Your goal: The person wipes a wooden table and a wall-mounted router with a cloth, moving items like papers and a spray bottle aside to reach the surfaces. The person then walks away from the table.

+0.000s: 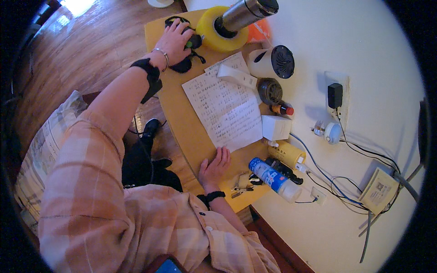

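Note:
My left hand (174, 42) reaches to the far left corner of the wooden desk (186, 138). Its fingers and thumb close around a black item (194, 41) with a green spot; the hand partly covers it, and its kind is unclear. Black straps and a dark rounded piece (181, 65) lie beside that item. Palm down at the desk's near edge rests my right hand (215, 167), holding nothing, its thumb apart and its fingertips at the lower edge of the handwritten paper sheets (225, 109). A white slim box (237, 75) lies on those sheets.
A steel flask (247, 15) rises from a yellow tape roll (208, 32). Along the wall stand a white cylinder (261, 63), a dark round jar (269, 90), a white box (276, 127) and a yellow canister (286, 152). A blue-white bottle (273, 179) leans nearby; cables (322, 174) hang behind.

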`<state>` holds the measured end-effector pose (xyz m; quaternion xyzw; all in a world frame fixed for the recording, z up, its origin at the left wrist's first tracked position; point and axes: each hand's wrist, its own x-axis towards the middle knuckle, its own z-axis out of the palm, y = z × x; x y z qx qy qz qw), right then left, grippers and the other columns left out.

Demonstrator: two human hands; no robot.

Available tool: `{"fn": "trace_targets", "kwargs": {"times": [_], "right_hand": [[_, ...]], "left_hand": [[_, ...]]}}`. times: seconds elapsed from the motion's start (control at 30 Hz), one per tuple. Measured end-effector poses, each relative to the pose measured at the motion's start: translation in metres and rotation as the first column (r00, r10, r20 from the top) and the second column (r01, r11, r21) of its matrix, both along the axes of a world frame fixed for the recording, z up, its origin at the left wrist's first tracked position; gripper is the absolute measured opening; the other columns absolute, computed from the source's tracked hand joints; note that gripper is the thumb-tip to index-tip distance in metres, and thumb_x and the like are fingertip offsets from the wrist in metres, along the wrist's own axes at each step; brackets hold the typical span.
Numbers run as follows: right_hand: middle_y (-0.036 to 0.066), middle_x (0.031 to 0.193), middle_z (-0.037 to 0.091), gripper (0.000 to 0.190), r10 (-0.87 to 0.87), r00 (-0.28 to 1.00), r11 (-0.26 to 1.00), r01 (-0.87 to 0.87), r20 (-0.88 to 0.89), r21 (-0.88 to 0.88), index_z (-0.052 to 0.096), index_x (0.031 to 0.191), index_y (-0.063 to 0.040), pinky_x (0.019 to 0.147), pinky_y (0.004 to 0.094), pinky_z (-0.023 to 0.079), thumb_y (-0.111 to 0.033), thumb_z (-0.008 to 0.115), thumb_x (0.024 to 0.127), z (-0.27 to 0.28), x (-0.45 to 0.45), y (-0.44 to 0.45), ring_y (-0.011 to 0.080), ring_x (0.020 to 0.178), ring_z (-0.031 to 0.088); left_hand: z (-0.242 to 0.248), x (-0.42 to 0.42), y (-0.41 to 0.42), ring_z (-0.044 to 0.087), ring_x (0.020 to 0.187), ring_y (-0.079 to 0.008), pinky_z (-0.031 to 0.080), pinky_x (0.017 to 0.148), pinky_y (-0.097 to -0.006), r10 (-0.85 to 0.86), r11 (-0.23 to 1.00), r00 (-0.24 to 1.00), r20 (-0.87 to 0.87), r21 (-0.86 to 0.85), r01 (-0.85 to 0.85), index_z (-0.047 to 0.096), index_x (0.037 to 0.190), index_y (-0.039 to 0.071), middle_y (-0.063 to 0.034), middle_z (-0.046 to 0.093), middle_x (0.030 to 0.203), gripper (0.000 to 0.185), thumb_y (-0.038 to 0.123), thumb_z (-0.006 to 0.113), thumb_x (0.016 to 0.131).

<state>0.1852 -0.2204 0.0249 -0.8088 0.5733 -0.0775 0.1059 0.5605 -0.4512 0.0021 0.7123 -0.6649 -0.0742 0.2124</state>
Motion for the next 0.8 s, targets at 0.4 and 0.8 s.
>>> {"fn": "trace_targets", "kwargs": {"times": [0.4, 0.8], "right_hand": [[0.024, 0.142, 0.035, 0.061, 0.031, 0.999, 0.999, -0.031, -0.009, -0.015, 0.035, 0.138, 0.005, 0.112, 0.0548, 0.023, -0.021, 0.051, 0.085, -0.003, -0.001, -0.002, 0.0433, 0.134, 0.03], [0.022, 0.142, 0.038, 0.057, 0.0, 1.0, 1.0, 0.001, 0.021, -0.03, 0.04, 0.135, 0.001, 0.112, 0.0578, 0.023, -0.026, 0.05, 0.086, -0.004, -0.002, 0.0, 0.0422, 0.133, 0.033]], "left_hand": [[0.013, -0.001, 0.075, 0.027, 0.142, -0.0375, 0.027, 0.116, -0.0499, -0.241, 0.971, 0.959, -0.148, -0.029, 0.239, 0.053, 0.122, 0.013, -0.0125, 0.043, 0.139, 0.064, 0.01, 0.077, 0.063], [-0.043, 0.082, -0.023, 0.052, 0.114, -0.0439, 0.047, 0.095, -0.0484, 0.228, 0.973, 0.967, -0.112, 0.01, -0.229, 0.046, 0.131, 0.016, -0.02, 0.052, 0.124, 0.058, 0.027, 0.073, 0.081]]}}
